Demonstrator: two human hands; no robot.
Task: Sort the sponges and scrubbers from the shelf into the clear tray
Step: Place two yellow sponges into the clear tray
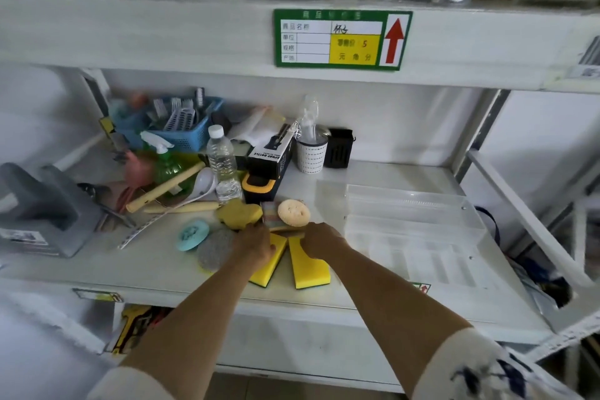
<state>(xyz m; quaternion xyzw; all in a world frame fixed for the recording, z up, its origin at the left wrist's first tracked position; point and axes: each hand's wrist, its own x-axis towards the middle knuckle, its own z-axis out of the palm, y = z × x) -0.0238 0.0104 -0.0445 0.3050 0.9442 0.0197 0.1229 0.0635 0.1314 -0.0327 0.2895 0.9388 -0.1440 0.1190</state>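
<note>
Two yellow wedge sponges lie side by side on the white shelf [373,289]. My left hand [255,245] rests on the left yellow sponge [271,265] and my right hand [319,239] on the right yellow sponge [310,268]; fingers are curled over their far ends, and the grip is hidden. Behind the hands sit a yellow shaped sponge [238,213], a striped sponge stack [269,211] and a round beige scrubber [294,212]. A teal round scrubber [193,235] and a grey round scrubber [214,248] lie to the left. The clear tray [412,224] stands to the right with nothing in it.
Behind the sponges stand a water bottle [224,166], a black spray-bottle box [271,159], a green spray bottle [165,161], wooden handles [168,187], a blue basket [181,127] and a white cup [311,153]. A grey object [42,204] occupies the left. Glassware fills the upper shelf.
</note>
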